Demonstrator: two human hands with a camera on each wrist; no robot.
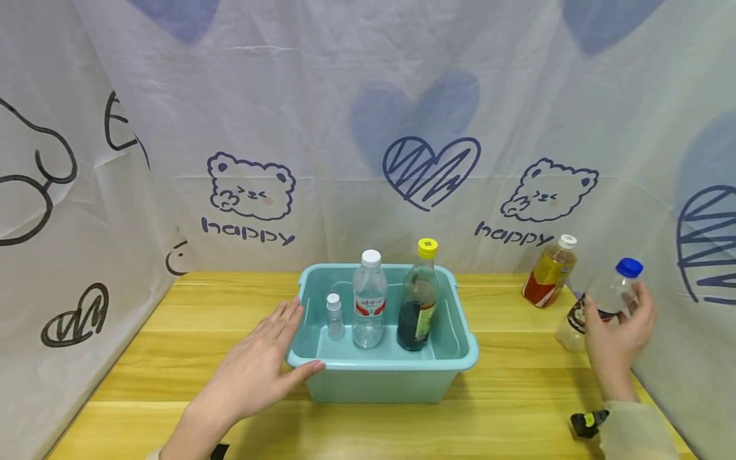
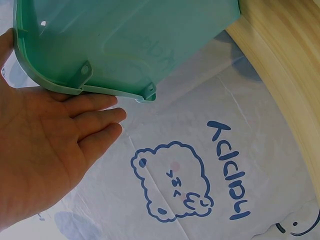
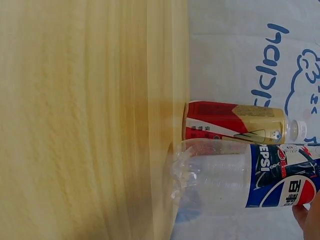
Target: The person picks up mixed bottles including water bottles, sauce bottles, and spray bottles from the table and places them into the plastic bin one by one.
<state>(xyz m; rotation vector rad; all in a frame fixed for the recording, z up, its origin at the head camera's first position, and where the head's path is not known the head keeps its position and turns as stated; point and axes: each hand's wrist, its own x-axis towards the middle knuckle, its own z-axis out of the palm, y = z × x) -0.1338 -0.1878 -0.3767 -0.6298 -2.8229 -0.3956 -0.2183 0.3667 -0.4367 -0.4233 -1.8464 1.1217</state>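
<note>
At the right side of the table, my right hand (image 1: 621,332) grips an empty clear Pepsi bottle (image 3: 215,172) around its label; its blue cap faces up. My left hand (image 1: 259,358) lies with straight fingers along the left rim of a teal plastic bin (image 1: 379,386), thumb at the front corner. In the left wrist view its fingers run just under the bin's rim. Inside the bin stand a small clear bottle (image 1: 335,322) with a white cap, a clear water bottle (image 1: 369,287), and a yellow-capped bottle (image 1: 409,322) of dark liquid.
A red and yellow drink bottle (image 1: 549,275) with a white cap stands at the table's back right, just behind the Pepsi bottle. The wooden table (image 1: 512,396) is bordered at the back and sides by a printed white curtain (image 1: 333,211).
</note>
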